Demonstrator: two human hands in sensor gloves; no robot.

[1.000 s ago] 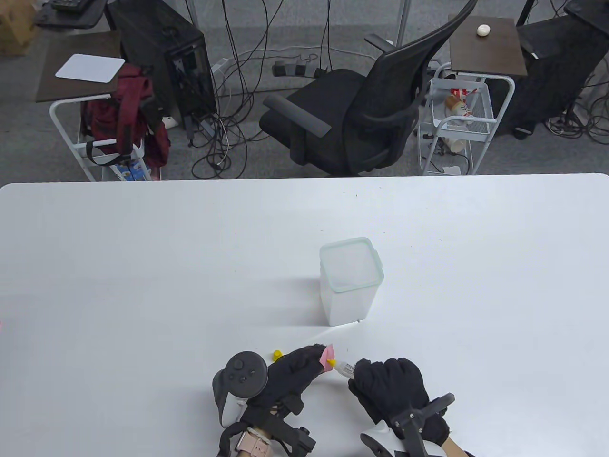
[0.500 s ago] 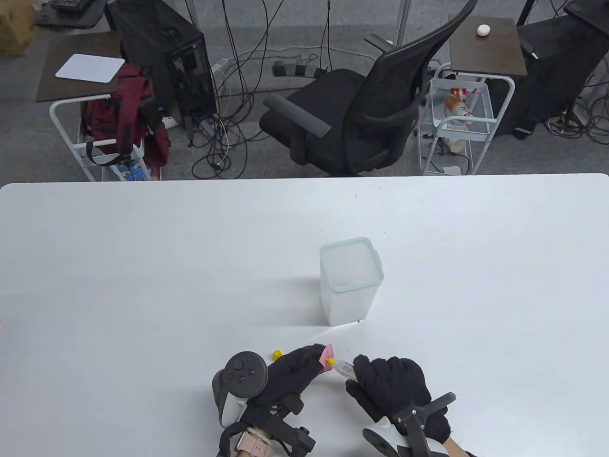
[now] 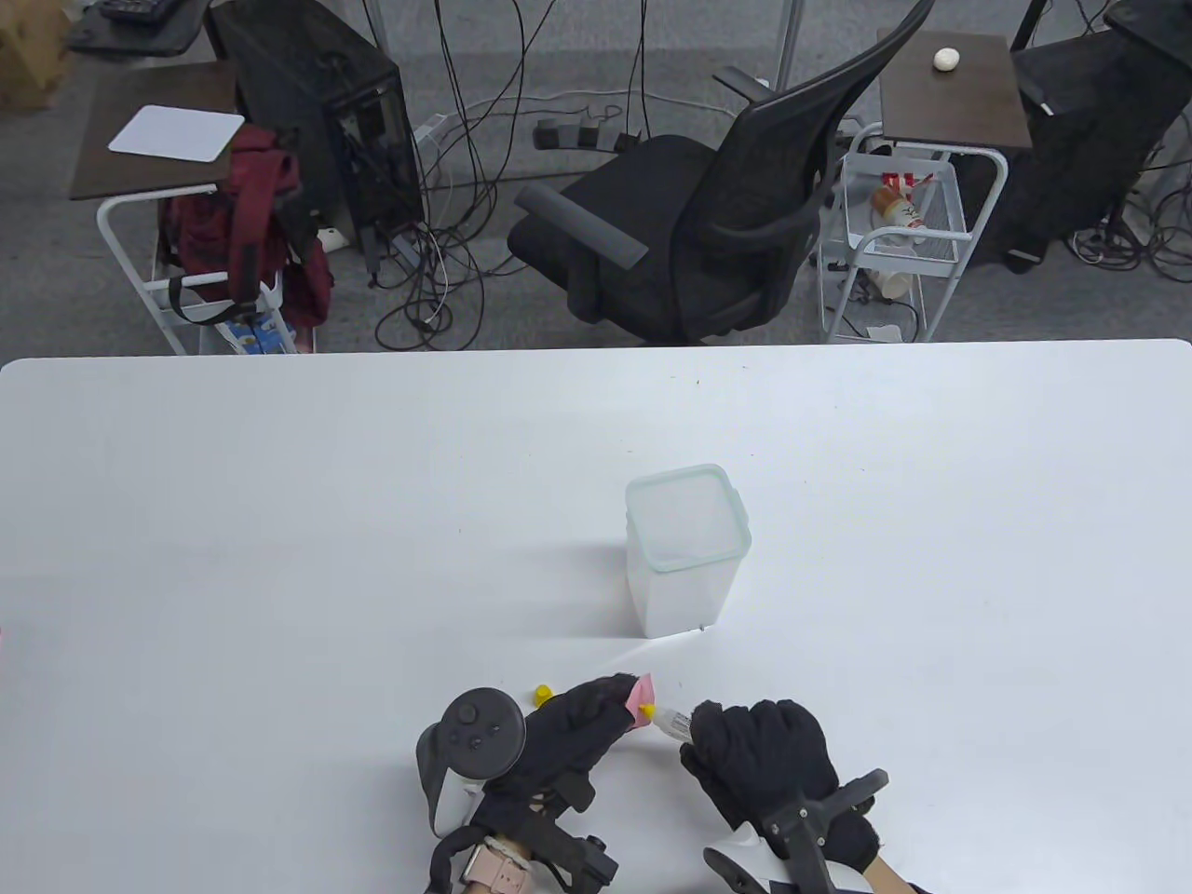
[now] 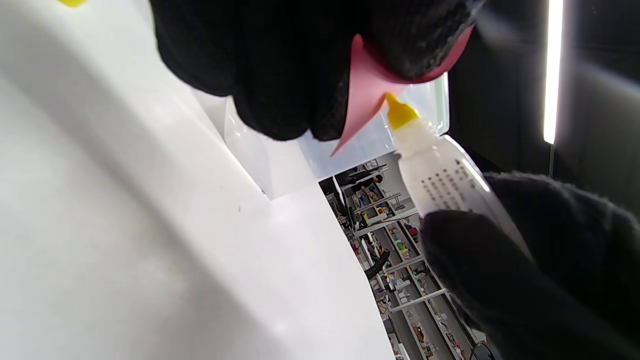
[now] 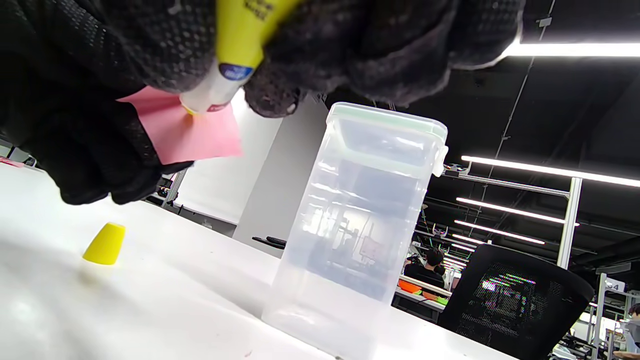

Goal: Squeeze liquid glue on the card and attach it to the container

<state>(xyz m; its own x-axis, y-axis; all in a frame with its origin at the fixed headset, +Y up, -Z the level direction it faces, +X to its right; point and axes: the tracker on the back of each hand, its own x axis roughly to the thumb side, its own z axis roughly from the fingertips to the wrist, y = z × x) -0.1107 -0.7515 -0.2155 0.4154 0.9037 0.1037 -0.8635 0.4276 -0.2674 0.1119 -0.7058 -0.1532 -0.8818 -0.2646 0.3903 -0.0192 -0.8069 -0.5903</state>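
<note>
While both hands worked low near the table's (image 3: 279,521) 6 o'clock edge, the left hand (image 3: 573,736) lay knuckles-up, its fingers reaching toward 2 o'clock and curled closed on a pink card (image 3: 642,690). That card stood on edge between the fingertips, clear of the table, 1 free corner pointing down in the left wrist view (image 4: 362,90).

At 3 o'clock of the left hand, the right hand (image 3: 759,759) was closed like a fist around the glue bottle (image 3: 672,722), fingers wrapped on its body. The bottle's long axis ran from 4 o'clock to 10 o'clock, and its yellow nozzle (image 4: 399,111) pointed at the card and touched the pink face.

A small yellow cap (image 3: 542,692) sat on the table just at 9 o'clock of the card. The clear container (image 3: 684,549) stood upright, well apart at 12 o'clock of the hands, its long axis vertical and its lid fitted on top.
</note>
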